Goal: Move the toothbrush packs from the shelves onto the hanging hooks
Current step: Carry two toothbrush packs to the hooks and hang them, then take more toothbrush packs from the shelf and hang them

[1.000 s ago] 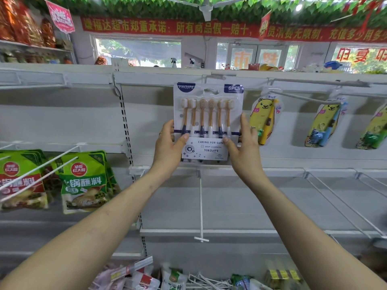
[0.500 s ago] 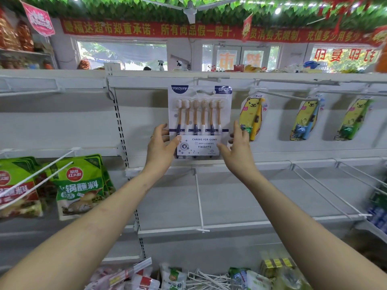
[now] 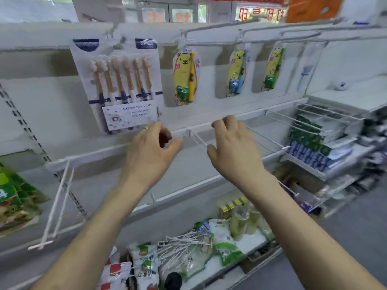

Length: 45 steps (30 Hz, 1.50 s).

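Head view showed the six-brush pack (image 3: 117, 84) hanging on the back panel (image 3: 41, 97); left hand (image 3: 150, 147) and right hand (image 3: 232, 147) hovered below, empty. It looked light and stiff (blister likely slick), best pinched at lower corners

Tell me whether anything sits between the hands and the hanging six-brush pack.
Nothing visible does. The left hand and right hand are empty, below and to the right of the pack, with only open air between.
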Tool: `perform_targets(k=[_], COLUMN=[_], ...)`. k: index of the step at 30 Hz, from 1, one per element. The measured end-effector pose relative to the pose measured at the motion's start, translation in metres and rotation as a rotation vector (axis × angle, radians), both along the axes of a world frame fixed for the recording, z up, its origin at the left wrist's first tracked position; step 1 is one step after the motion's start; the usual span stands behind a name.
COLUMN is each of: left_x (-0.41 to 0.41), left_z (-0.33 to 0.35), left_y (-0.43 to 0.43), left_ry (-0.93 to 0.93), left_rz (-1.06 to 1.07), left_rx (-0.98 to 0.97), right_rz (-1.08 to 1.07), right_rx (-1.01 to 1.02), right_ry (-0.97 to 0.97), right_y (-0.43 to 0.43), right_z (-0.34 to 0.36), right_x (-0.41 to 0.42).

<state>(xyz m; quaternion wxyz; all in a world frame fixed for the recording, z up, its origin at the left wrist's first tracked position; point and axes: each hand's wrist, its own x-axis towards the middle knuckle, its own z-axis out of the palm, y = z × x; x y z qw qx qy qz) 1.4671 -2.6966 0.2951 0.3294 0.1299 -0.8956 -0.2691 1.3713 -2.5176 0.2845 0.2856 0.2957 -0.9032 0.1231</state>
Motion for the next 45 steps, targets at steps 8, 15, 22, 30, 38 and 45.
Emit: perform_targets(k=[8,15,22,30,38,45], left_x=[-0.078,-0.178,-0.277,-0.395,-0.536,-0.618], left_z=[-0.025,-0.034,-0.056,-0.084,-0.105,-0.107], left_y=[0.163,0.364,0.553,0.714,0.874,1.047], left_ry=[-0.096,-0.126,-0.251,-0.325,-0.295,-0.241], left_rz=[-0.26,-0.488,-0.689,-0.876,-1.044,-1.226], left_rx=[-0.157,-0.292,-0.553,-0.686,-0.734,-0.775], right_rz=[-0.287,-0.547,-0.763,-0.955,-1.113,-1.259], right_rx=[0.057,0.135,0.24,0.238,0.172,0.144], right_ry=[0.009,-0.049,-0.224,-0.393,-0.433,-0.436], right_y=[0.178,0.382,0.566,0.707,0.84,0.977], right_z=[-0.02,-0.04,-0.053,-0.077,-0.087,-0.091], right_x=[-0.012,-0.053,-0.105,-0.191,-0.294,-0.363])
